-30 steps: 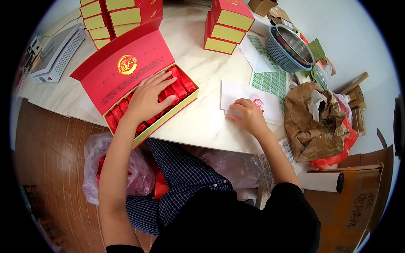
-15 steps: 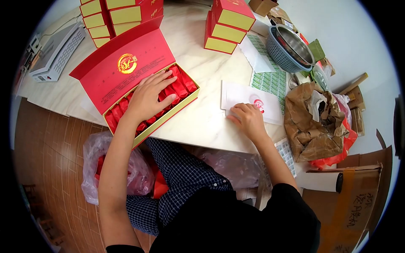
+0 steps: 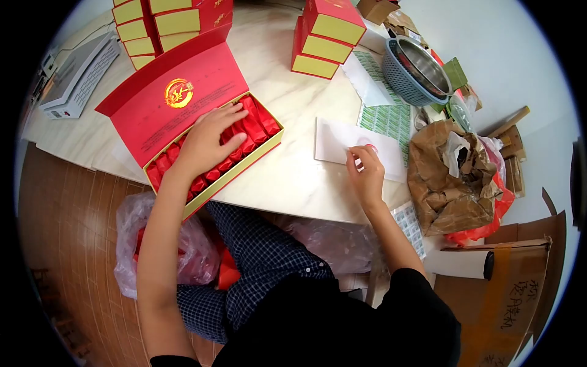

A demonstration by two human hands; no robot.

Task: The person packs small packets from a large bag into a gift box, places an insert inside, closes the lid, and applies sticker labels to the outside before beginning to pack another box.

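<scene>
A red gift box (image 3: 214, 181) with a yellow rim stands on the table, its lid (image 3: 183, 79) tilted back with a gold emblem inside. Shiny red packets (image 3: 252, 125) fill it in a row. My left hand (image 3: 205, 144) lies over these packets, fingers stretched and slightly apart. On the right, my right hand (image 3: 368, 177) pinches at a white paper sheet (image 3: 333, 137) with a red printed mark, on a small pile of such sheets. The fingers cover part of the sheet, and its pinched edge is hard to make out.
Stacked red and yellow boxes (image 3: 324, 43) stand at the back, with more (image 3: 177, 23) behind the lid. Right of the sheets are green printed sheets (image 3: 388, 125), a blue basket (image 3: 406, 76) with a metal bowl, and a crumpled brown bag (image 3: 440, 202). A grey device (image 3: 79, 73) sits at left.
My right hand has turned and its fingers have come together in a pinch, lifting slightly at the white sheet. My left hand stays over the packets; the view has shifted slightly.
</scene>
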